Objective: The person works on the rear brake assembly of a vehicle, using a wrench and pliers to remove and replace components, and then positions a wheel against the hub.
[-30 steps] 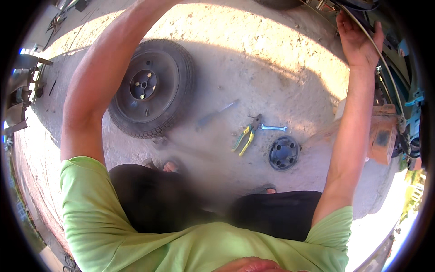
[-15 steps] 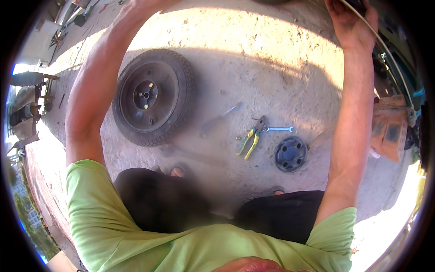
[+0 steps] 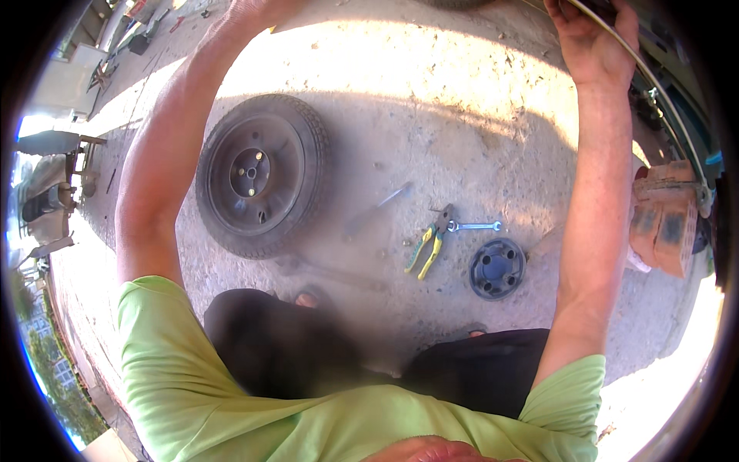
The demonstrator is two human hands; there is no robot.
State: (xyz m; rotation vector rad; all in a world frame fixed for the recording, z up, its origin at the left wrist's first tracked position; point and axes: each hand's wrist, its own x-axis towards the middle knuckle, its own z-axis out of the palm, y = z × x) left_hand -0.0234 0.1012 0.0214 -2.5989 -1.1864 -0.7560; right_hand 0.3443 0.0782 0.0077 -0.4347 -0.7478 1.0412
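My left hand (image 3: pixel 265 11) reaches to the top edge, its fingers cut off by the picture. At the upper right my right hand (image 3: pixel 594 48) is raised palm toward me, fingers curled at something dark that I cannot make out. A thin pale curved strip (image 3: pixel 616 35) crosses in front of its fingers. Below my left hand, a wheel with a black tyre (image 3: pixel 309 181) lies flat on the ground. Between my arms lie pliers with yellow-green handles (image 3: pixel 429 248), a combination wrench (image 3: pixel 476 226) touching or close to their jaws, and a dark round cover with holes (image 3: pixel 497 269).
A blurred screwdriver-like tool (image 3: pixel 394 194) lies right of the wheel. Orange-brown hollow bricks (image 3: pixel 663 219) stand beyond my right forearm. Part of another dark tyre (image 3: pixel 454 2) shows at the top edge. Dark furniture-like objects (image 3: pixel 52 177) stand at the far left.
The view has shifted slightly, so the wheel and tools sit a little lower in the picture. Both hands stay raised in nearly the same places.
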